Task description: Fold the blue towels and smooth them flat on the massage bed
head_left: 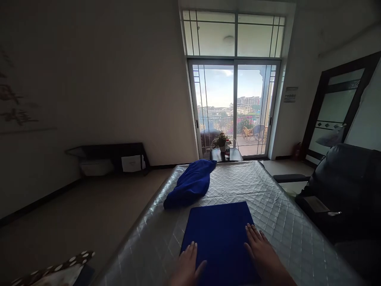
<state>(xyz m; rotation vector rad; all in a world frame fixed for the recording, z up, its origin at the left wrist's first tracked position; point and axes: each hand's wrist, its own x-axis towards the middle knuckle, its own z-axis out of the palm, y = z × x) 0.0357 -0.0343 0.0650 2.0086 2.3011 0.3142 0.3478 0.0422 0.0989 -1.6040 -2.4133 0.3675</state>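
A flat, dark blue rectangular piece [220, 238] with straight edges lies on the quilted silver table cover [279, 226]; whether it is folded cloth or a stiff board I cannot tell. My left hand [187, 262] rests on its left edge, fingers stretched out and thumb apart. On the right edge lies my right hand [258, 246], palm down with extended fingers. Beyond the rectangle, a crumpled blue cloth [190, 184] is heaped toward the left side of the cover, apart from both hands.
At the far end stands a small dark table [235, 155] with a potted plant [222, 141] and a bottle [227, 149], before glass sliding doors. A black armchair [342, 186] is close on the right. Left are a low black shelf [119, 151] and a polka-dotted fabric [71, 262].
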